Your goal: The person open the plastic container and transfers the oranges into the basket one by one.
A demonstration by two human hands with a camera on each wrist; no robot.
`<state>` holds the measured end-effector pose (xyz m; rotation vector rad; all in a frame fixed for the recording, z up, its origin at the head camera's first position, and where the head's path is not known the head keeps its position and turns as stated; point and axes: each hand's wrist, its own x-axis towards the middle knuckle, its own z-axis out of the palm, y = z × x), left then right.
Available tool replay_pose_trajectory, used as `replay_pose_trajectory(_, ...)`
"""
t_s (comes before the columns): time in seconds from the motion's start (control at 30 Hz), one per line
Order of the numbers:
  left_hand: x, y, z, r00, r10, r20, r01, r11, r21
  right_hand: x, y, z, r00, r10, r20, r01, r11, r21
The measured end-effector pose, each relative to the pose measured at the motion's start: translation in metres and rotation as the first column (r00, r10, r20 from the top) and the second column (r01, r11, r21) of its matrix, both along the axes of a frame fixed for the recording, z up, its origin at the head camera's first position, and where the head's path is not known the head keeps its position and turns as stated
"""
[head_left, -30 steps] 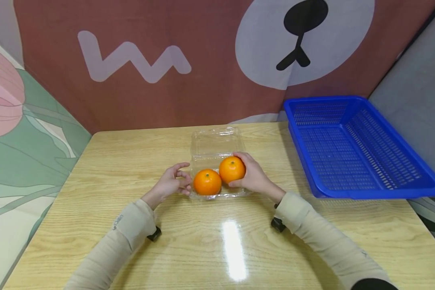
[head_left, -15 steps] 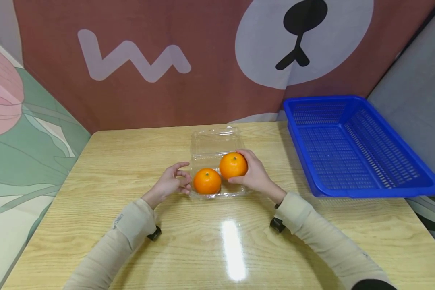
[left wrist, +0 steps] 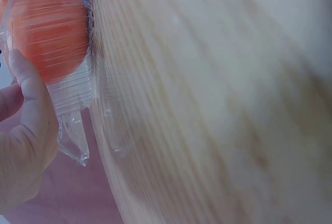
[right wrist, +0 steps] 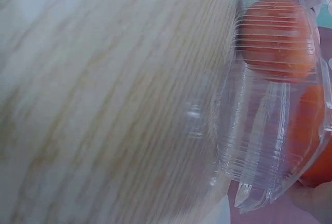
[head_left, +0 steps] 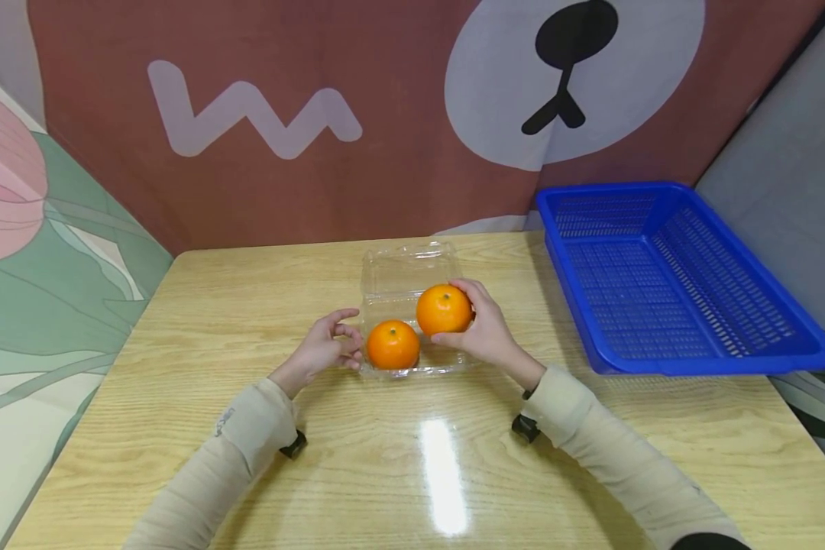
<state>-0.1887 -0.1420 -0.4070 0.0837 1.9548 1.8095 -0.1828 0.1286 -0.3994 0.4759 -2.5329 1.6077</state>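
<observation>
A hinged clear plastic container (head_left: pixel 412 270) lies on the table with its lid folded back. In its front left part sits an orange (head_left: pixel 393 345), seen through the ribbed wall in both wrist views. My left hand (head_left: pixel 323 347) is at the container's left side, its bent fingers pinching the rim beside that orange. A second orange (head_left: pixel 443 309) is gripped by my right hand (head_left: pixel 486 330), thumb in front and fingers behind. That orange is raised over the container's right half, and the right wrist view shows it higher than the other one.
A blue plastic basket (head_left: pixel 594 359) stands at the right of the wooden table (head_left: pixel 261 283). A brown printed cloth (head_left: pixel 385 191) hangs along the table's back edge. Bright light reflects off the tabletop in front of the container.
The right hand has lifted its orange a little upward and to the right out of its place. The left hand, the container and the other orange have stayed put.
</observation>
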Motion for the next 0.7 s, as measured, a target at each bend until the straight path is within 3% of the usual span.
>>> replay_pose_trajectory(0.23, 0.001, 0.001, 0.001, 1.000, 0.000, -0.006, 0.000, 1.000, 0.002, 0.004, 0.000, 0.005, 1.000, 0.003, -0.008, -0.003, 1.000, -0.022)
replay_pose_trajectory(0.47, 0.001, 0.001, 0.000, 1.000, 0.006, -0.001, -0.006, 1.000, 0.004, 0.025, -0.006, 0.042, 1.000, 0.000, -0.029, -0.001, 0.999, -0.045)
replay_pose_trajectory(0.7, 0.001, 0.001, 0.001, 1.000, 0.005, 0.016, -0.005, 1.000, -0.001, 0.011, -0.001, 0.025, 0.998, -0.021, -0.056, 0.019, 0.999, -0.035)
